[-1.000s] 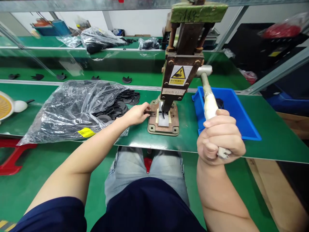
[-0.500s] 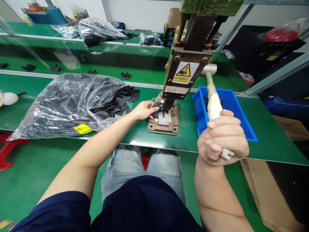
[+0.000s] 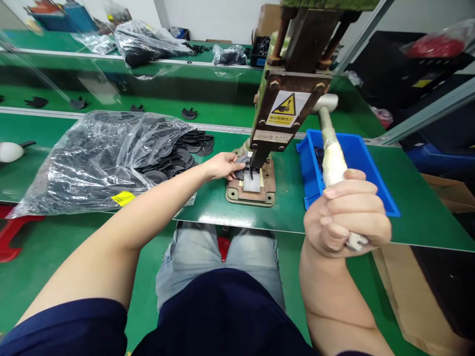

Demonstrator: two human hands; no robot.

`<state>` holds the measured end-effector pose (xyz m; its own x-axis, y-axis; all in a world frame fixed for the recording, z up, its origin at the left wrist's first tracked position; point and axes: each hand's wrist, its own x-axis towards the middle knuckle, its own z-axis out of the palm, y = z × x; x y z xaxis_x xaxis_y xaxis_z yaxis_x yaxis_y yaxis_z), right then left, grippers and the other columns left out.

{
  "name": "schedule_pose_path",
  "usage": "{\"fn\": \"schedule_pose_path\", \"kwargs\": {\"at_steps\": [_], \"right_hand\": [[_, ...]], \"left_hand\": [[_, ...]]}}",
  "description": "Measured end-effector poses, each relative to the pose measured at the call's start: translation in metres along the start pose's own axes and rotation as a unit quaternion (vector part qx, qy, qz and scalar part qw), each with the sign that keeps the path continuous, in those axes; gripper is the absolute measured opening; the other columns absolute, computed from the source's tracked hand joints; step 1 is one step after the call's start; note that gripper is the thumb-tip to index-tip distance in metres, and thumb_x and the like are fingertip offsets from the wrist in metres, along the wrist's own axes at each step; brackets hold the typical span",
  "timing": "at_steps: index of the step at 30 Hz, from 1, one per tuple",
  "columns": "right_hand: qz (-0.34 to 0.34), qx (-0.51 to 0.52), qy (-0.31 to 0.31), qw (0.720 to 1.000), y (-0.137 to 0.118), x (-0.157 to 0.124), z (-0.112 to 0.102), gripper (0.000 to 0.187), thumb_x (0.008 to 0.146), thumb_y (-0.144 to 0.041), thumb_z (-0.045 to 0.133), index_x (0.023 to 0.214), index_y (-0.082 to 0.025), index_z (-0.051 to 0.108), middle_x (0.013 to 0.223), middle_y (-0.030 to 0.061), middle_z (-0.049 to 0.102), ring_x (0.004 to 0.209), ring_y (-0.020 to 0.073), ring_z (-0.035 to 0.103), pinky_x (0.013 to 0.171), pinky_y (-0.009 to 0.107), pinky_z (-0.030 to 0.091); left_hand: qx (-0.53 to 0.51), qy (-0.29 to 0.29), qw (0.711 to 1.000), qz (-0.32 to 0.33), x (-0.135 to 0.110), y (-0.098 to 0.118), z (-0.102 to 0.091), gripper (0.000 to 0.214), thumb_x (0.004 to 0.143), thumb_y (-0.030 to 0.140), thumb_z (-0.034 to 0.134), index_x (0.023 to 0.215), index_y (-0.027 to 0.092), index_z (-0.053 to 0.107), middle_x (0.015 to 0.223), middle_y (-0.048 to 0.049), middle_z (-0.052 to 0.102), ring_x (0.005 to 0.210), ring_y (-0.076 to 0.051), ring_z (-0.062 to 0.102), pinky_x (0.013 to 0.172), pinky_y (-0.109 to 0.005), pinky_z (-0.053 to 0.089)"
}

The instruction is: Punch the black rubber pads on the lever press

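Black curved piece [image 3: 243, 159], pinched in my left hand [image 3: 223, 166] over the press base [image 3: 233, 190] near the front edge of the bench [image 3: 285, 210], seems mid-positioning while my right hand [image 3: 351, 212] grips the lever [image 3: 334, 160], so the next move calls for steady alignment.

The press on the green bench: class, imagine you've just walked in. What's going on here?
A person is working at the press with both hands. The left hand holds a dark curved piece over the press's base, close to the ram. The right hand is wrapped around the lever. To the left lies a clear bag of dark pieces; to the right is a blue bin.
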<state>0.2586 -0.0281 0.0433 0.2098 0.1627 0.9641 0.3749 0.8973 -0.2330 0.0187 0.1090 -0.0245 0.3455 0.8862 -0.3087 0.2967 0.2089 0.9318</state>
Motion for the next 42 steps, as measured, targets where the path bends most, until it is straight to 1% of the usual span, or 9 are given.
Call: {"fn": "schedule_pose_path", "kwargs": {"at_steps": [11,14,18,25,28,31,34,37,42], "right_hand": [[0.004,0.031,0.005,0.999,-0.003,0.004,0.005,0.053,0.091,-0.04,0.074,0.056,-0.021,0.038,0.055,-0.0047,0.045,0.071,0.0138,0.065,0.099,0.05,0.055],[-0.011,0.047,0.008,0.999,-0.004,0.028,0.01,0.049,0.094,-0.046,0.073,0.061,-0.022,0.045,0.058,-0.0049,0.046,0.07,0.0124,0.065,0.091,0.045,0.056],[0.013,0.086,-0.011,0.996,-0.006,0.08,0.017,0.027,0.093,-0.05,0.076,0.09,-0.025,0.065,0.072,-0.0036,0.054,0.073,0.0118,0.066,0.077,0.037,0.057],[0.011,0.107,-0.041,0.993,0.002,0.121,0.023,0.02,0.094,-0.035,0.077,0.11,-0.023,0.071,0.086,-0.0015,0.061,0.077,0.0097,0.068,0.079,0.034,0.061],[0.022,0.097,-0.076,0.992,0.004,0.129,0.022,0.033,0.096,-0.042,0.073,0.127,-0.032,0.069,0.119,-0.0011,0.069,0.097,0.0102,0.072,0.096,0.036,0.063],[0.07,0.078,-0.081,0.991,0.009,0.132,0.018,0.038,0.097,-0.049,0.068,0.133,-0.036,0.068,0.143,-0.0012,0.062,0.14,0.0196,0.064,0.115,0.04,0.057],[0.082,0.057,-0.024,0.995,0.029,0.104,0.009,0.051,0.094,-0.059,0.07,0.139,-0.038,0.062,0.149,-0.0003,0.058,0.145,0.0217,0.061,0.116,0.042,0.058],[0.2,0.012,-0.006,0.98,0.05,0.04,0.002,0.051,0.087,-0.055,0.082,0.127,-0.029,0.064,0.117,0.0001,0.067,0.102,0.0122,0.072,0.102,0.037,0.063],[0.37,0.052,-0.17,0.912,0.035,-0.063,0.021,0.037,0.09,-0.05,0.079,0.112,-0.022,0.068,0.099,0.0044,0.075,0.088,0.0141,0.072,0.08,0.032,0.066]], "left_hand": [[-0.008,-0.042,0.99,-0.138,0.002,0.016,-0.003,0.028,0.095,0.036,0.083,0.091,0.016,0.065,0.063,-0.0082,0.073,0.051,-0.016,0.071,0.05,-0.019,0.055],[-0.011,-0.037,0.989,-0.144,0.001,0.015,-0.002,0.023,0.1,0.034,0.077,0.093,0.016,0.064,0.062,-0.0076,0.072,0.049,-0.014,0.07,0.049,-0.017,0.054],[-0.033,-0.016,0.99,-0.133,-0.009,0.02,0.004,0.019,0.1,0.03,0.076,0.096,0.017,0.063,0.062,-0.0055,0.071,0.051,-0.015,0.071,0.053,-0.019,0.058],[-0.041,-0.009,0.99,-0.134,-0.016,0.026,0.005,0.017,0.098,0.026,0.079,0.099,0.015,0.066,0.066,-0.006,0.072,0.055,-0.017,0.074,0.057,-0.022,0.061],[-0.032,-0.012,0.989,-0.142,-0.012,0.025,0.005,0.015,0.1,0.027,0.076,0.101,0.015,0.066,0.066,-0.0068,0.073,0.054,-0.016,0.073,0.057,-0.022,0.06],[-0.043,-0.017,0.991,-0.123,-0.013,0.024,0.002,0.024,0.096,0.032,0.082,0.095,0.016,0.064,0.067,-0.0062,0.074,0.057,-0.016,0.074,0.06,-0.022,0.062],[-0.07,-0.012,0.995,-0.07,-0.026,0.024,-0.007,0.038,0.092,0.04,0.087,0.086,0.017,0.058,0.071,-0.006,0.075,0.062,-0.015,0.076,0.062,-0.022,0.063],[-0.08,-0.013,0.996,-0.032,-0.053,0.023,-0.015,0.043,0.091,0.045,0.087,0.084,0.018,0.055,0.073,-0.0064,0.076,0.063,-0.016,0.076,0.06,-0.022,0.062],[-0.095,-0.048,0.994,0.011,-0.106,0.026,-0.008,0.046,0.088,0.05,0.088,0.084,0.018,0.056,0.072,-0.0061,0.076,0.058,-0.015,0.074,0.058,-0.024,0.062]]}}
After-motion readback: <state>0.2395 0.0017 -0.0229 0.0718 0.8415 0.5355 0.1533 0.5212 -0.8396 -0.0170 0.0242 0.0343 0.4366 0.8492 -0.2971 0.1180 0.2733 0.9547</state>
